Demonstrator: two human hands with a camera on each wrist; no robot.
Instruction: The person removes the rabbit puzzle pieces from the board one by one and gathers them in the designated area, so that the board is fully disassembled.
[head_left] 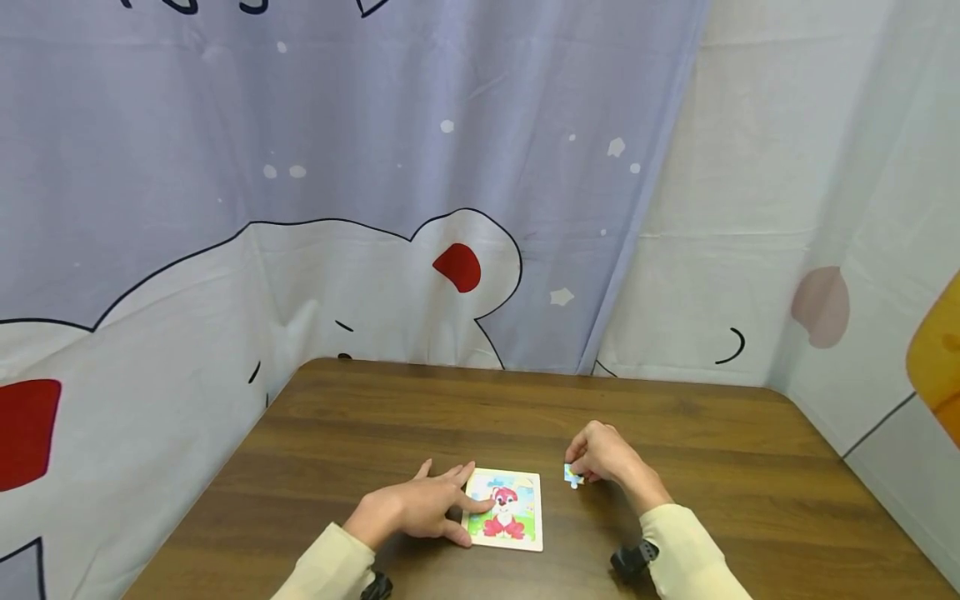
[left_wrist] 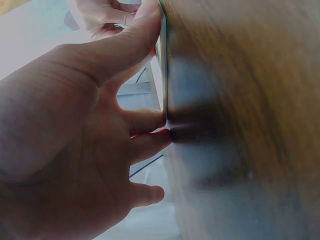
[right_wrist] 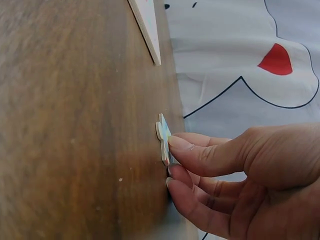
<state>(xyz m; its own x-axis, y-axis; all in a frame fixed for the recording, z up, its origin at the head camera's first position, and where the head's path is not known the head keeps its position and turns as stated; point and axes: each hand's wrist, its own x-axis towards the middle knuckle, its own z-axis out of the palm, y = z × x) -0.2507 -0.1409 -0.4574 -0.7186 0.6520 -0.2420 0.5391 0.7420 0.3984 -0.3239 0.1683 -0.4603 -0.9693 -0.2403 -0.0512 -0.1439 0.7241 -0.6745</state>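
A square jigsaw puzzle [head_left: 527, 533] with a pale frame and a red-and-white cartoon animal lies on the table. My left hand [head_left: 427, 505] rests on its left side, fingers spread, the index finger over the picture and the thumb at the lower left edge. In the left wrist view the left hand [left_wrist: 75, 130] has its thumb along the frame and other fingertips by the tabletop. Right of the puzzle, my right hand [head_left: 603, 454] pinches a small blue jigsaw piece [head_left: 573, 476]. The right wrist view shows this piece [right_wrist: 163, 137] between thumb and fingers, close to the table.
The brown wooden table [head_left: 360, 417] spreads out around both hands. Behind it hangs a curtain [head_left: 375, 283] with cartoon prints, running along the back and sides. A dark wrist strap device [head_left: 633, 560] sits by the right sleeve.
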